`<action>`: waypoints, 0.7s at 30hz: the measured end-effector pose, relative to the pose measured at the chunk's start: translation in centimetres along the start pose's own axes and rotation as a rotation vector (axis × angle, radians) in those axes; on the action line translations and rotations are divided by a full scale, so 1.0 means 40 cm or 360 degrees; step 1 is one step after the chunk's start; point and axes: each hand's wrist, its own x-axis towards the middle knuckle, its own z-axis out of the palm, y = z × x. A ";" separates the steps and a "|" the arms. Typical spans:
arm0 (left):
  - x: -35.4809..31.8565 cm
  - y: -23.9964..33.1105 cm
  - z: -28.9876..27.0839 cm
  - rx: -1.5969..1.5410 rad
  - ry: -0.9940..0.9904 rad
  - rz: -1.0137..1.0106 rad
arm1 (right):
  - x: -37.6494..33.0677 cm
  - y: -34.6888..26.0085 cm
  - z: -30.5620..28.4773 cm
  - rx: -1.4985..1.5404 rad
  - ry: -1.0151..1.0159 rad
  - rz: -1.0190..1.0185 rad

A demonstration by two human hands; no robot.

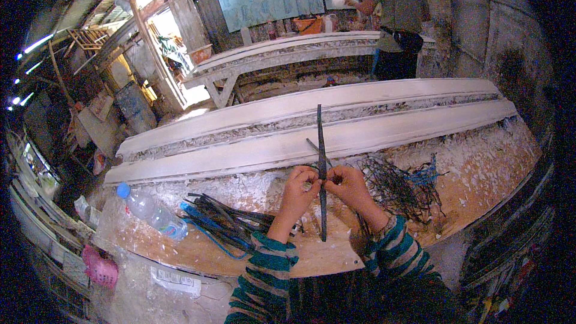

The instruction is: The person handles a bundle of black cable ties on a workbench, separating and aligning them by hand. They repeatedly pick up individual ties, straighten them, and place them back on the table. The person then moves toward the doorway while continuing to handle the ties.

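A long, flat dark strip [321,135] stands across the middle of the view, pointing away from me. My left hand [294,197] is closed in a pinch at the strip's middle, from its left side. Opposite it, my right hand [355,195] pinches at the same spot, thumb and fingers together. A shorter, thin dark piece [311,144] sticks out above the left fingers; whether it is tied to the strip I cannot tell. Beside my left forearm lies a bundle of dark strips [231,213] with some blue ones. A tangle of thin black cords [393,186] lies right of my right hand.
A clear plastic bottle with a blue cap [150,210] lies on the wooden table [324,261] at the left. Two long white mouldings [252,157] run across the table's far side. Beyond, a person [399,12] stands by another long bench [270,49]. A pink bag [100,266] sits lower left.
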 end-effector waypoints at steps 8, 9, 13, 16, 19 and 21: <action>-0.016 0.015 0.009 -0.0469 -0.0152 -0.0430 | -0.003 -0.003 0.004 -0.0003 0.0081 -0.0008; -0.015 0.016 0.009 -0.0545 -0.0197 -0.0520 | -0.002 -0.004 0.002 -0.0005 0.0088 -0.0055; -0.011 0.010 0.004 -0.0884 -0.0299 -0.0760 | 0.002 -0.006 -0.007 -0.0071 0.0040 -0.0052; -0.010 0.005 -0.001 -0.1005 -0.0338 -0.0813 | 0.002 -0.005 -0.009 -0.0031 0.0023 -0.0027; -0.013 0.009 -0.013 -0.1052 -0.0308 -0.0841 | 0.006 0.002 -0.012 -0.0071 -0.0024 -0.0058; -0.011 0.011 -0.029 -0.1032 -0.0245 -0.0893 | 0.010 0.007 -0.016 -0.0144 -0.0066 -0.0060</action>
